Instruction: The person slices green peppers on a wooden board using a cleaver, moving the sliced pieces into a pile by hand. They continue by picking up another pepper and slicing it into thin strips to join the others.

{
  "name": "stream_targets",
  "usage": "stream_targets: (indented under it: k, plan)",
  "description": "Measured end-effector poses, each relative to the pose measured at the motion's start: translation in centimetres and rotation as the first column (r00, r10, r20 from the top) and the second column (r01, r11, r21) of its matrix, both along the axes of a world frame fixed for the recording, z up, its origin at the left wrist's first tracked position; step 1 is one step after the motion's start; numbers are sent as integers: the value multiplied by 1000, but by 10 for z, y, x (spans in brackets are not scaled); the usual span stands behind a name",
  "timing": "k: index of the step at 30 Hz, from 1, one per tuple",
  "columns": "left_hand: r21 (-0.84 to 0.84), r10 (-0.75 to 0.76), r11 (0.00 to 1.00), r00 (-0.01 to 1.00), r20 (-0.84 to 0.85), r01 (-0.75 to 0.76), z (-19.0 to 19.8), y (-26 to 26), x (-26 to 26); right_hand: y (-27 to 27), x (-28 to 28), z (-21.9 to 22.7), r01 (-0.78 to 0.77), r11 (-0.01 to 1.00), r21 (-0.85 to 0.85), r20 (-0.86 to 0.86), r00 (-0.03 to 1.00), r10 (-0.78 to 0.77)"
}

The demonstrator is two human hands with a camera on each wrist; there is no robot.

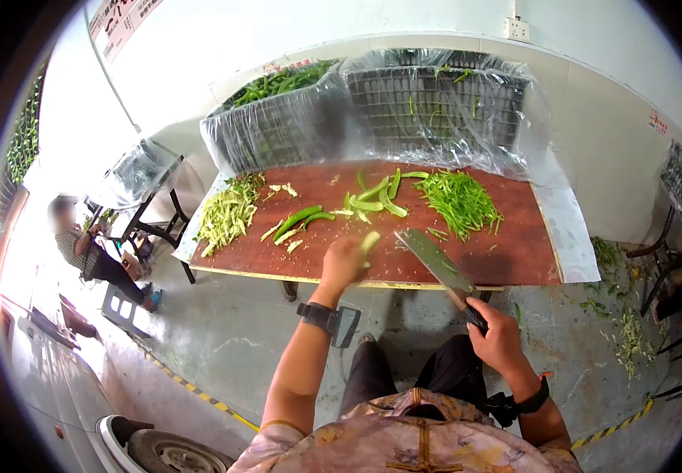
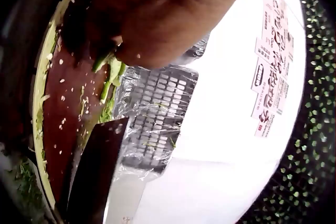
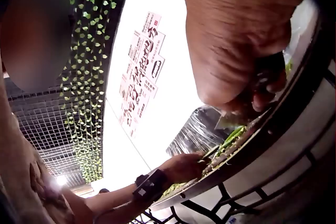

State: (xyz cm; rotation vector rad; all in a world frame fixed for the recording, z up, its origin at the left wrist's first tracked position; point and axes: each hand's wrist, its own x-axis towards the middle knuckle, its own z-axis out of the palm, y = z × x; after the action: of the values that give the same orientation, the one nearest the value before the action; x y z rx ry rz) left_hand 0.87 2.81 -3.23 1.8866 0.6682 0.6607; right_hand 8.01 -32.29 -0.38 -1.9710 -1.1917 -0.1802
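Observation:
My left hand [image 1: 344,262] is over the front edge of the board, its fingers curled round a pale green pepper piece [image 1: 370,241]. My right hand [image 1: 497,339] grips the black handle of a broad knife [image 1: 437,260], whose blade lies over the board's front part, right of the left hand. Behind them are split pepper pieces [image 1: 393,197]. Two whole green peppers [image 1: 297,221] lie further left. Shredded green pepper [image 1: 459,202] is heaped at the right, pale cores [image 1: 229,214] at the left. In the left wrist view the dark blade [image 2: 97,166] stands near the left hand [image 2: 163,19].
Two plastic-lined crates, one with green peppers [image 1: 287,82], the other [image 1: 435,110] dark, stand along the back of the red-brown table [image 1: 514,244]. A person [image 1: 92,248] is at the far left, near a small table. Scraps [image 1: 633,339] litter the floor at right.

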Motion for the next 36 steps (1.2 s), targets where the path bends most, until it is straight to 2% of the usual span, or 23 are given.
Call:
stream_targets:
  k: [1, 3, 4, 5, 6, 7, 8, 9, 10, 11, 12, 13, 15, 16, 18, 22, 23, 24, 28, 31, 33, 36]
  plan:
    - [56, -43, 997, 998, -45, 45, 2, -2, 1, 1, 0, 2, 0, 1000, -2, 0, 1000, 0]
    - [164, -122, 976, 982, -142, 145, 7, -7, 2, 4, 1, 5, 26, 993, 119, -179, 984, -4]
    - [163, -126, 975, 981, -145, 149, 17, -16, -1, 7, 4, -1, 43, 985, 166, -385, 922, 25]
    - [174, -159, 966, 970, -186, 192, 27, -24, -4, 8, 4, -3, 49, 985, 166, -387, 922, 20]
    - [183, -191, 955, 955, -228, 234, 37, -32, -6, 13, 3, 6, 27, 948, 317, -582, 795, 172]
    - [183, -195, 954, 954, -229, 239, 40, -36, -8, 20, 2, 13, 46, 886, 461, -713, 614, 339]
    - [353, -168, 905, 962, -216, 238, 42, -41, -11, 30, 0, 17, 59, 819, 571, -665, 618, 419]
    - [512, -143, 829, 970, -198, 227, 41, -44, -13, 35, 6, 13, 62, 819, 571, -666, 619, 417]
    - [511, -146, 828, 969, -199, 230, 36, -43, -12, 42, 11, 7, 29, 847, 531, -653, 650, 388]
    - [658, -153, 721, 976, -153, 216, 27, -39, -11, 46, 16, 4, -3, 873, 488, -639, 680, 360]
    - [785, -168, 590, 980, -109, 188, 27, -41, -11, 51, 13, 16, -39, 898, 438, -704, 607, 369]
    - [786, -172, 588, 979, -111, 192, 26, -44, -12, 57, 13, 17, -35, 898, 439, -704, 607, 368]
    - [833, -81, 535, 990, -119, 144, 26, -54, -11, 69, 15, 12, 81, 920, 383, -863, 387, 325]
    - [833, -90, 532, 989, -121, 151, 22, -58, -11, 75, 17, 5, 94, 926, 365, -885, 344, 314]
    - [839, -106, 534, 993, -60, 108, 18, -68, -11, 80, 15, 0, 91, 928, 360, -890, 332, 313]
    - [844, -107, 525, 992, -66, 112, 19, -83, -12, 90, 9, -2, 61, 917, 394, -888, 284, 362]
    - [864, -96, 489, 992, -81, 118, 19, -84, -13, 92, 8, -1, 50, 907, 418, -879, 273, 390]
    - [884, -85, 452, 992, -95, 123, 19, -86, -13, 95, 8, -3, 59, 901, 430, -870, 294, 396]
    - [894, -108, 432, 991, -80, 119, 18, -88, -13, 97, 10, -6, 103, 910, 401, -878, 326, 350]
    - [877, -158, 436, 977, -147, 202, 14, -88, -11, 94, 12, -11, 119, 919, 376, -885, 341, 318]
    - [848, -236, 488, 967, -101, 208, 11, -90, -8, 92, 12, -13, 81, 931, 356, -865, 405, 296]
    - [833, -253, 511, 963, -88, 210, 9, -93, -12, 87, 11, -16, 55, 930, 364, -852, 423, 309]
